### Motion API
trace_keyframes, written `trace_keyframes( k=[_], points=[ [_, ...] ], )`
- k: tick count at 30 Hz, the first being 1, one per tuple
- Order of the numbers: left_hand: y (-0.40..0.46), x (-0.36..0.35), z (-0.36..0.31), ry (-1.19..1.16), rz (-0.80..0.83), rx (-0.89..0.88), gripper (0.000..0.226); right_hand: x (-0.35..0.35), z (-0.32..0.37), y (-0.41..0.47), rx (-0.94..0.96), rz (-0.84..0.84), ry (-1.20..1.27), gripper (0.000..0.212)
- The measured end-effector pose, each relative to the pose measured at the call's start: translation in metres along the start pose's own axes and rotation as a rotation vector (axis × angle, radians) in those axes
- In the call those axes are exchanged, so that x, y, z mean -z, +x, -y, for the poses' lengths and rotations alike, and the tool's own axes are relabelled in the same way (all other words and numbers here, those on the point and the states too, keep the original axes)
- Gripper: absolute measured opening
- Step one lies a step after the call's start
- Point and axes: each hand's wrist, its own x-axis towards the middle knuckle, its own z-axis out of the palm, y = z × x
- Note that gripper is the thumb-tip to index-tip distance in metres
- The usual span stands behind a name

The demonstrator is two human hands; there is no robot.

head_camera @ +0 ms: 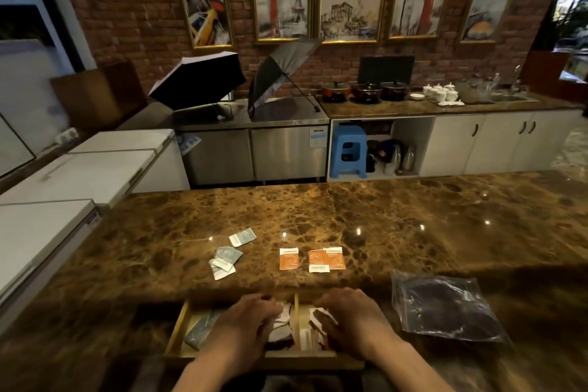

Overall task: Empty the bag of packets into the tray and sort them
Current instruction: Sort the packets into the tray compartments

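Where the glossy brown marble counter [350, 216] meets its near edge, a shallow wooden tray [178, 328] sits with thin, pale walls and a slim divider [296, 318] splitting it into a left and a right compartment. Both hands are lowered into it, palms down. The left hand [251, 317] is spread over the right side of the left compartment, fingers loosely curled onto flat packets; the right hand [350, 315] covers the right compartment in the same way. Whether either hand actually pinches a packet cannot be told, since the fingertips are hidden.

A flat grey-teal packet [200, 328] lies bare at the left of the left compartment. Dark, crinkled packets [280, 332] show between the two hands, against the divider.

Beyond the tray, on the marble, small square sachets lie in two groups well apart. The grey ones [224, 259] overlap in a loose heap, with one more [242, 237] just behind them. The orange ones [311, 259], each with a white band, lie flat in a rough row, the two at the right overlapping.

To the right of the tray, the clear plastic bag [445, 309] lies flat and wrinkled, its film shiny, a dark shape showing through it.
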Motion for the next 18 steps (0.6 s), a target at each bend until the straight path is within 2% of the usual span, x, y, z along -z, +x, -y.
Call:
trace_keyframes(
  k=[6,8,13,18],
  points=[
    [-0.008,0.005,0.002,0.053,0.051,-0.094,0.037,0.003,0.015,0.0,0.04,0.119,-0.119,0.034],
    [-0.006,0.005,0.004,0.059,0.067,-0.093,0.037,0.006,0.018,-0.002,0.033,0.118,-0.09,0.034],
    [-0.002,0.002,0.008,-0.014,0.042,0.019,0.016,0.012,0.019,-0.004,-0.049,-0.039,0.188,0.019],
    [0.002,0.001,0.009,-0.202,-0.068,0.149,0.026,0.018,0.01,0.0,-0.136,-0.223,0.51,0.013]
  ],
)
